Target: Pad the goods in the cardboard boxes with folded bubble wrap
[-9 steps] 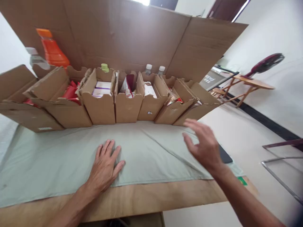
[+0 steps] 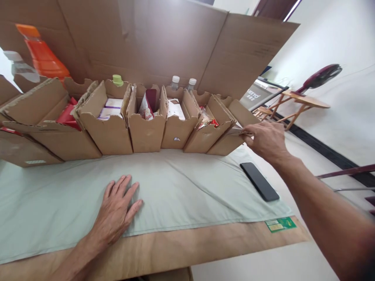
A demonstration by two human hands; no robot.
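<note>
My left hand (image 2: 117, 207) lies flat on the pale green cloth (image 2: 175, 187), fingers spread and holding nothing. At the far right of a row of open cardboard boxes, my right hand (image 2: 266, 140) has its fingers closed on the front rim of the end cardboard box (image 2: 224, 144). A bit of something white shows inside that box, beside the fingertips. The neighbouring box (image 2: 202, 140) holds shiny red and gold packets (image 2: 208, 119). Below my right forearm a black phone (image 2: 259, 181) rests on the cloth.
More cardboard boxes (image 2: 146, 136) run leftward, holding white cartons (image 2: 109, 109) and red packets (image 2: 68, 115). Behind stand an orange bottle (image 2: 43, 54), clear bottles (image 2: 175, 81) and a tall cardboard panel (image 2: 164, 43). A green card (image 2: 280, 224) lies on the wooden table edge (image 2: 205, 244).
My right hand has moved forward from above the cloth and closed on the end box's rim. My left hand stays flat on the cloth. The view has shifted right, uncovering the phone.
</note>
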